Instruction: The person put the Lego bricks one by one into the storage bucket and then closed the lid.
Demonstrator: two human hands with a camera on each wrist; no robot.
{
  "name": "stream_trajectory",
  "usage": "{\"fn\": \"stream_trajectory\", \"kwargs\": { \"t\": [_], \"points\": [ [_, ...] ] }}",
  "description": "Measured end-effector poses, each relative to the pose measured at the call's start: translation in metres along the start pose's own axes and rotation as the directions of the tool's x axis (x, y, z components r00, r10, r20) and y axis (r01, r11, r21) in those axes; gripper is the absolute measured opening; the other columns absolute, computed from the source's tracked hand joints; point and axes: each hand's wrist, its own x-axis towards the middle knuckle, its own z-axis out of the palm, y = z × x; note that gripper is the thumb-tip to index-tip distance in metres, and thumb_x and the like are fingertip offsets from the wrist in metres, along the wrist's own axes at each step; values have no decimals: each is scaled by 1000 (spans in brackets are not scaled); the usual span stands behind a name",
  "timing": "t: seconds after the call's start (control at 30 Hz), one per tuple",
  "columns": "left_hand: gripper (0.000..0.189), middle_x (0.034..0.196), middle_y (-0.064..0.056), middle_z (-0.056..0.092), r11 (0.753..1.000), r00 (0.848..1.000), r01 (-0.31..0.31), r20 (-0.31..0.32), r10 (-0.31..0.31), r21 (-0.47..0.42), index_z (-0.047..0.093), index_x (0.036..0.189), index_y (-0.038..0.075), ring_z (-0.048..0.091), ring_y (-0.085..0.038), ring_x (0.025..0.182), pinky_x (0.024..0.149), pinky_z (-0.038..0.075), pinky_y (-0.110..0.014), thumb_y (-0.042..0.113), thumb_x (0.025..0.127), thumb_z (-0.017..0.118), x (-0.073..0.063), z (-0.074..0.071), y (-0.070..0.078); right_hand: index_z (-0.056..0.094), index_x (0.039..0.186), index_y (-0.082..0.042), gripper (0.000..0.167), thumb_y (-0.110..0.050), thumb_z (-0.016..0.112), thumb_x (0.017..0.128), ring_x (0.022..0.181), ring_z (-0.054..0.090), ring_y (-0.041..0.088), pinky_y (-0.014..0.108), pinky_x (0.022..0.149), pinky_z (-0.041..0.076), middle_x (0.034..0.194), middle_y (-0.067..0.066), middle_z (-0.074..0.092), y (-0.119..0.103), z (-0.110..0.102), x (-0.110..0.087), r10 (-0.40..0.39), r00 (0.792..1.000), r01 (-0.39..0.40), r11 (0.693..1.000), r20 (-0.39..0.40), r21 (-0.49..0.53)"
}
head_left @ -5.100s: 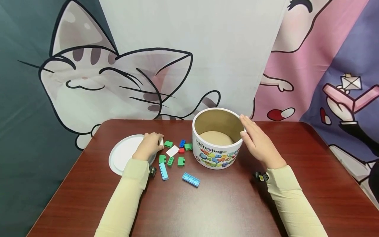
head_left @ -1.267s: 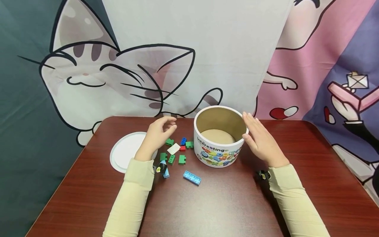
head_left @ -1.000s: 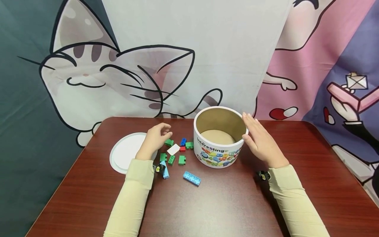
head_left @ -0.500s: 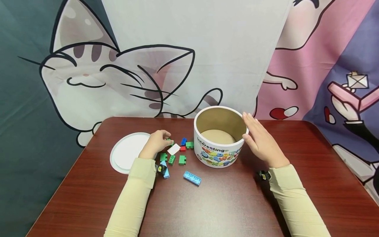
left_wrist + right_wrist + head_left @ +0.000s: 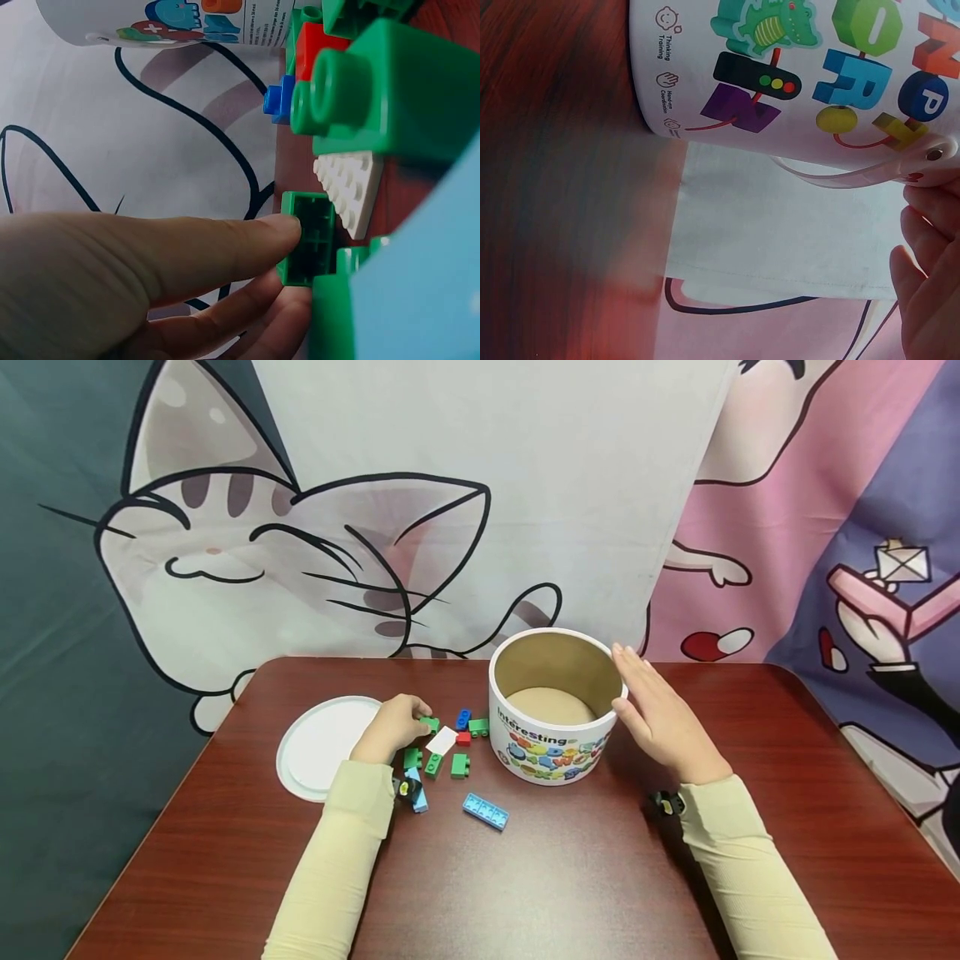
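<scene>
My left hand [image 5: 392,728] pinches a green building block [image 5: 318,240] between thumb and fingertips, its hollow underside showing in the left wrist view. Around it lie a flat white brick [image 5: 442,741], a red brick [image 5: 463,739], a dark blue brick [image 5: 462,719] and several other green blocks [image 5: 461,766]. One light blue brick [image 5: 416,793] lies partly behind the left wrist; another light blue brick [image 5: 485,812] is nearer the front. With fingers extended, my right hand [image 5: 671,727] touches the right side of a white round bucket [image 5: 551,752] at its rim.
A round white lid [image 5: 307,752] lies on the brown table [image 5: 360,681], left of the blocks and partly behind the left hand. A clear handle [image 5: 86,36] is not distinguishable there, but the right wrist view shows a translucent handle [image 5: 847,178] on the bucket. A printed cloth [image 5: 585,485] hangs behind.
The white piece held 5.1 s ago is no longer in the left hand. That hand was raised, then lowered onto the green block and now grips it. The right hand stays at the bucket.
</scene>
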Motion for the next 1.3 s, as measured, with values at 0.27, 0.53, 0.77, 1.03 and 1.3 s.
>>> {"fn": "stream_trajectory", "kwargs": {
  "t": [0.27,0.53,0.77,1.03,1.3],
  "points": [
    [20,104,-14,65,1000,1000,-2,-11,2,21,69,113,-1,59,-28,93,84,52,-43,7,94,68,0,0,-1,34,155,2,66,-42,45,107,147,30,43,32,125,11,160,19,35,0,0,0,2,1000,-2,1000,-1,0],
    [17,95,-12,62,1000,1000,5,-16,-5,18,66,109,-2,57,-25,88,82,51,-41,10,97,68,-3,-2,2,33,156,1,68,-45,43,107,148,29,40,32,125,12,160,18,35,1,1,-1,0,1000,0,1000,-4,5],
    [21,102,-14,65,999,999,-37,-20,38,11,65,112,-1,60,-28,94,86,52,-44,16,99,66,-5,-10,3,33,156,1,66,-42,45,107,149,28,39,32,125,11,161,18,35,0,0,-1,1,1000,-1,1000,3,-5],
    [27,106,-13,67,994,994,-103,-22,102,-22,67,116,3,62,-28,99,90,52,-44,25,100,66,-8,-16,11,33,156,1,66,-42,44,108,149,29,40,32,125,11,160,19,35,1,0,-1,0,1000,0,1000,-1,-4],
    [30,111,-11,67,979,984,-178,-48,174,-97,67,119,6,62,-28,105,94,51,-46,28,99,66,-18,-21,25,33,155,2,66,-43,43,108,148,29,41,32,125,11,160,19,35,0,0,-1,-6,1000,6,1000,-6,-4]
  ]
}}
